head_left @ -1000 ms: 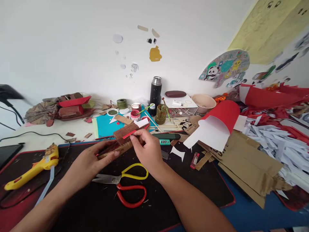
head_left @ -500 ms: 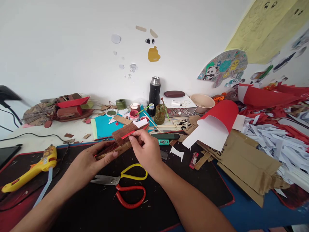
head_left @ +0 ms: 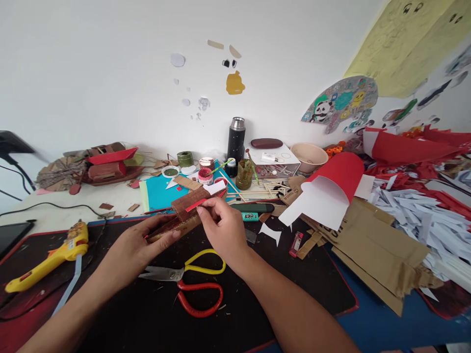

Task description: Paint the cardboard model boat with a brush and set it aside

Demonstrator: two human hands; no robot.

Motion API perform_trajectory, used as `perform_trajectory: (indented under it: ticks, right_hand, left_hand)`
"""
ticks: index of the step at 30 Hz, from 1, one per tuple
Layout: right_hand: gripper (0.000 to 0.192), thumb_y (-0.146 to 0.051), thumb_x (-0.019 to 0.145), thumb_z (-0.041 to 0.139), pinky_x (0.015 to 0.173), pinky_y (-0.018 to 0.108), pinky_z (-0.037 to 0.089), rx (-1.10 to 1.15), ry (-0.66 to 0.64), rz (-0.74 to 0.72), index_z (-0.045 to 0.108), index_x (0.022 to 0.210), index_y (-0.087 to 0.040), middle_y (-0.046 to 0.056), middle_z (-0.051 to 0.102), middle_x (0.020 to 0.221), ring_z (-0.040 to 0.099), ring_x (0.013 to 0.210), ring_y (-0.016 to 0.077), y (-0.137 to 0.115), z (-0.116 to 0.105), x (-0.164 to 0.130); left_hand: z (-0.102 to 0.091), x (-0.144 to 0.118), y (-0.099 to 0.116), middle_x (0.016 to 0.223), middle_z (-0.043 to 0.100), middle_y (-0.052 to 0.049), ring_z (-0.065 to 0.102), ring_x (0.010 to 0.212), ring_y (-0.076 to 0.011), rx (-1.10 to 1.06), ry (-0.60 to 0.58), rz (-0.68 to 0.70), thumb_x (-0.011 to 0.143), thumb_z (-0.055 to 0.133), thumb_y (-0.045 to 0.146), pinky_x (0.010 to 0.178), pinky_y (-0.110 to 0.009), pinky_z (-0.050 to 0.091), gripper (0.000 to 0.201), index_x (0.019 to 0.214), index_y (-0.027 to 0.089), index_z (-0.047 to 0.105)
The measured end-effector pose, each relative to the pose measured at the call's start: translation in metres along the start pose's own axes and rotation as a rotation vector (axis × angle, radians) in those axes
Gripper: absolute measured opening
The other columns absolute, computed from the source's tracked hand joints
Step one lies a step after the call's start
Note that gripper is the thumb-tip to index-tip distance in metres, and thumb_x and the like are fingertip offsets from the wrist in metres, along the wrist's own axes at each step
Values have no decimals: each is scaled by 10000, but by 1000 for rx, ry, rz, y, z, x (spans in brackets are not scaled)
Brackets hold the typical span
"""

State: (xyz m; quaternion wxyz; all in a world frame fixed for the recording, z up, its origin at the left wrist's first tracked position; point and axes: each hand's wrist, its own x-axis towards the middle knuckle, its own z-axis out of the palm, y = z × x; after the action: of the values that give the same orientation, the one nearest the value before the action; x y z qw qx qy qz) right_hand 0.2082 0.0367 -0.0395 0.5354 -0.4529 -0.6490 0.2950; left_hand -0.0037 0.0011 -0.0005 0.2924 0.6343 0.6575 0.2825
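Observation:
My left hand (head_left: 149, 240) is closed around the near end of a small brown cardboard boat model (head_left: 187, 203), thumb along its side. The model is tilted above the dark mat, its far end rising to the right. Between the thumb and fingertips of my right hand (head_left: 221, 223) is a narrow red paper strip (head_left: 195, 206), lying against the side of the model's curved brown top. Part of the strip is hidden behind the fingers. Below both hands, scissors (head_left: 180, 277) with one yellow and one red handle lie on the mat.
A yellow glue gun (head_left: 55, 255) lies at left. Behind the hands are paint jars (head_left: 205, 175), a black thermos (head_left: 237, 139) and thin sticks (head_left: 270, 186). Cardboard sheets (head_left: 379, 255), a curved red paper sheet (head_left: 342, 171) and a heap of white paper strips (head_left: 408, 220) crowd the right.
The whole view has shifted very slightly. My hands, the red paper strip and the boat model keep practically the same position and grip.

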Motion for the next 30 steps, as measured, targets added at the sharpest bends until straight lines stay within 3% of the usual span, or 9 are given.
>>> perform_trajectory:
  ticks: [20, 30]
  right_hand:
    - [243, -414, 1041, 653, 592, 299, 420, 12, -7, 32, 807, 986, -233, -37, 612, 626, 558, 555, 169, -3, -2, 0]
    - [139, -369, 1024, 723, 603, 292, 426, -21, -30, 59, 780, 996, -246, -60, 608, 623, 570, 560, 165, -3, -2, 0]
  left_hand:
    - [-2, 1, 2, 1204, 904, -134, 866, 1074, -412, -42, -5, 0, 764, 727, 889, 946, -454, 710, 832, 1234, 216, 856]
    - [7, -2, -6, 1173, 910, -107, 866, 1091, -406, -77, 34, 25, 775, 762, 865, 973, -464, 708, 778, 1247, 254, 853]
